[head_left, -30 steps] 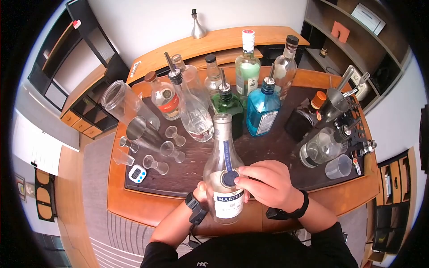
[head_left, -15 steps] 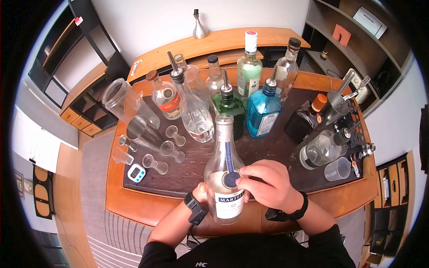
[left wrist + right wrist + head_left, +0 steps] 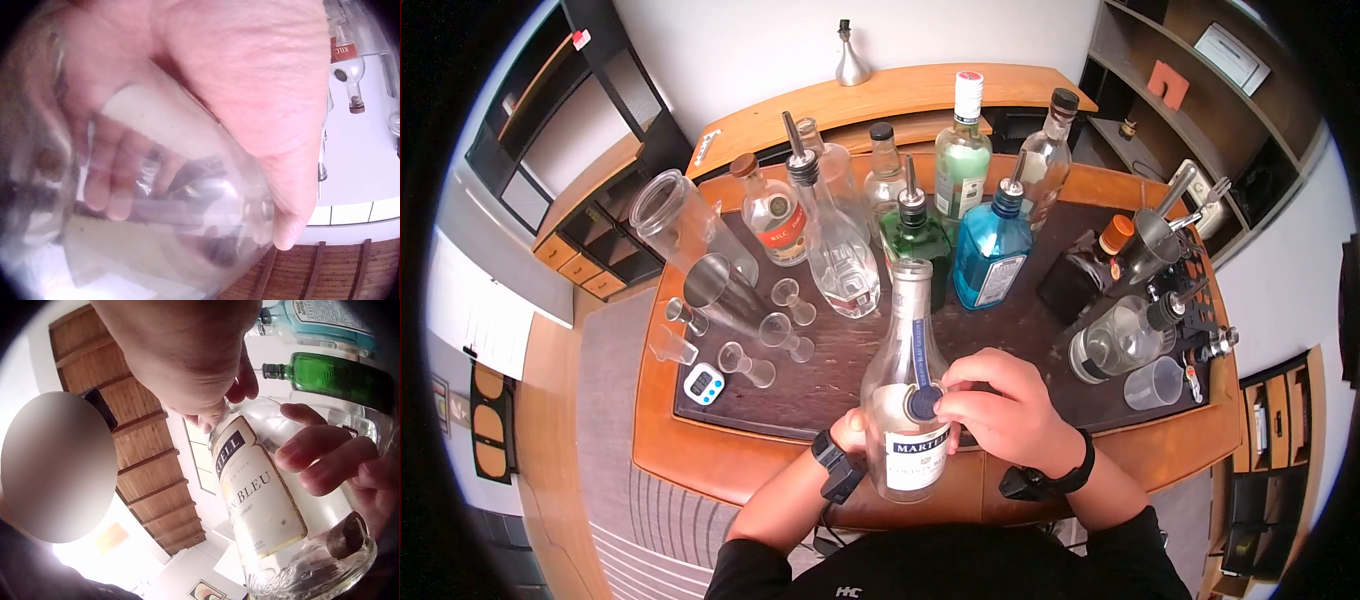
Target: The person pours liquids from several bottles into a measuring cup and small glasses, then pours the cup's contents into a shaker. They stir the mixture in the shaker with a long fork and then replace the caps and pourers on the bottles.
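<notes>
A clear glass bottle [image 3: 890, 400] with a white Martell label stands upright before the person's chest, close over the table's near edge. From its left side and back, the left hand [image 3: 256, 75] grips the body; those fingers show through the glass in the left wrist view. The right hand [image 3: 1005, 415] pinches with thumb and forefinger at the edge of a round dark blue seal [image 3: 922, 402], which hangs on a blue ribbon [image 3: 920, 355] down the bottle's shoulder. In the right wrist view a short dark brown piece [image 3: 347, 536] shows at the bottle's base.
Behind the bottle stand a green bottle [image 3: 915, 245], a blue bottle [image 3: 990, 255] and several clear ones. To the left are a metal shaker tin [image 3: 720, 290], several small glasses and a timer [image 3: 703, 384]. A plastic cup [image 3: 1153, 384] and bar tools in a tin [image 3: 1150, 240] are at right.
The head view has shifted slightly, so the table scene sits a little differently. Both hands keep their hold on the bottle and seal; the right thumb and forefinger have spread a little.
</notes>
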The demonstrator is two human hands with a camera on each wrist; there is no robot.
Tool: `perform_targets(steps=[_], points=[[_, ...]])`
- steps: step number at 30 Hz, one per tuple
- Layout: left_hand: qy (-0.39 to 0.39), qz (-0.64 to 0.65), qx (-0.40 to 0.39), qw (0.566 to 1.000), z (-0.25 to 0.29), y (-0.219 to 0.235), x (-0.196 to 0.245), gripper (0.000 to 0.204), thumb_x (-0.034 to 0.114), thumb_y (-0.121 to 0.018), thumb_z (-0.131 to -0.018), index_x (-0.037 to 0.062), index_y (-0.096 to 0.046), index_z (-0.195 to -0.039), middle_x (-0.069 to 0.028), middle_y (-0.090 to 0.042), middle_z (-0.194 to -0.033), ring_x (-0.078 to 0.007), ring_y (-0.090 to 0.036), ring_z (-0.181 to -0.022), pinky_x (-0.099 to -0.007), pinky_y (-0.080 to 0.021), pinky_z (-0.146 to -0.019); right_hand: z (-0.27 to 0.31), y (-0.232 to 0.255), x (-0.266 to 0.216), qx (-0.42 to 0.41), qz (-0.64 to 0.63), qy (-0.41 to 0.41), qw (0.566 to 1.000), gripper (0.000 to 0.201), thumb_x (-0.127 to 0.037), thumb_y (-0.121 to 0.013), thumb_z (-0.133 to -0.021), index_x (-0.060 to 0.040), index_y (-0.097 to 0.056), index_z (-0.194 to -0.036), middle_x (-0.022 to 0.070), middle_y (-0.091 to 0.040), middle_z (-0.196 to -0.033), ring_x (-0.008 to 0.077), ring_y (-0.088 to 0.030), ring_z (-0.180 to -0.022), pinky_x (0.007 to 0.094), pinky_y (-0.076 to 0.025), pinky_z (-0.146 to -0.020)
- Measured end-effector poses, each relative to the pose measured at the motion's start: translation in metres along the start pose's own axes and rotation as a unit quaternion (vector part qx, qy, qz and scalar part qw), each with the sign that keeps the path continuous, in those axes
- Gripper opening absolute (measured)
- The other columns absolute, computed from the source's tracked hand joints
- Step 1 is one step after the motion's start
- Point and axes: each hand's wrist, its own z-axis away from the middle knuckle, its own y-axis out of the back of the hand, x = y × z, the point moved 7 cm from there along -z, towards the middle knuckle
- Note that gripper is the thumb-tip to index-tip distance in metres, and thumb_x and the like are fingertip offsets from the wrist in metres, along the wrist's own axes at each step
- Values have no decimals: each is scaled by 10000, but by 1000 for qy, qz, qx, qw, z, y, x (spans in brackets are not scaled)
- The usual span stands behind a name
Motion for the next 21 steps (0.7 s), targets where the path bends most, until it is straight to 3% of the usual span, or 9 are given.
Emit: perform_targets(steps=[2,4,21], points=[[-1,1,-1,1000,0,2,-1,1173,847,-781,-466,5,-541,-1248,-260,-660,-1111,-368,-665,-1060,-474,-529,-949,-1,1,-1,4,2,17,1000,189,49,-737,-773,-43,-692,-932,54,-608,-967,141,-623,-704,253,-538,-528],[-10,27,-67,997,0,-2,-2,1144,811,-795,-547,43,-515,-1347,-174,-646,-1159,-285,-638,-1100,-405,-495,-986,-2,1,-2,4,-2,19,1000,192,58,-733,-770,-41,-692,-930,57,-606,-974,141,-625,-705,255,-541,-528],[5,50,-78,996,-1,4,-10,1071,738,-830,-588,47,-516,-1343,-173,-645,-1185,-280,-639,-1111,-407,-499,-1000,-5,3,0,-24,-45,12,999,130,79,-702,-830,-15,-684,-917,78,-576,-1012,120,-611,-671,243,-558,-511]])
